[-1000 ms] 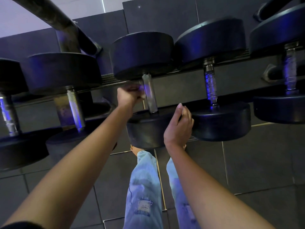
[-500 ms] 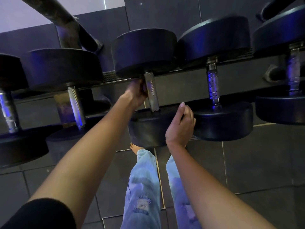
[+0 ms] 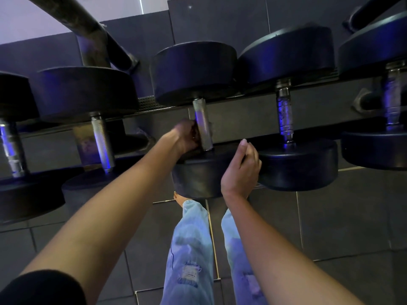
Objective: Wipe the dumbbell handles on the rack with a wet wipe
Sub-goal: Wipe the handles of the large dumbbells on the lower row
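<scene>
Dumbbells (image 3: 286,56) lie side by side on the rack (image 3: 248,119), filling the upper half of the frame, each with one dark round weight toward the wall and one toward the person. At the centre of the frame the left hand (image 3: 187,136) is wrapped around the lower part of the middle handle (image 3: 202,126), a knurled metal bar, fingers curled behind it. In this dim bluish light I cannot make out a wipe inside that grip. Just right of centre the right hand (image 3: 241,168) grips the rim of the same dumbbell's near weight (image 3: 196,179), thumb pointing up and fingers hooked into the gap beside the next dumbbell. A second handle (image 3: 103,142) stands at centre left, and a third handle (image 3: 284,113) at upper right glints blue. Pale ripped jeans (image 3: 189,249) hang at bottom centre over grey floor tiles (image 3: 341,216), and a black sleeve (image 3: 41,289) shows at lower left.
</scene>
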